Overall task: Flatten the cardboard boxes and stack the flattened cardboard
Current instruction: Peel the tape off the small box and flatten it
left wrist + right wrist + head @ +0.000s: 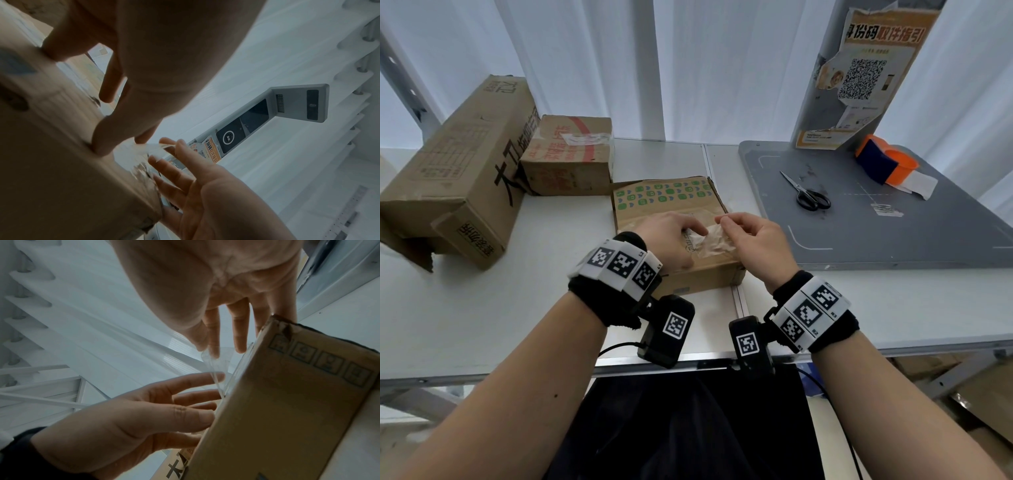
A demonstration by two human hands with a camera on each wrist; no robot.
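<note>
A flat brown box (pixel 671 219) with green printed icons lies closed on the white surface (pixel 517 308), clear tape (pixel 710 240) partly peeled up from its top. Behind it to the left stands a small box (pixel 568 154) with red print, touching a long box (pixel 458 171) lying tilted, its near end torn open
</note>
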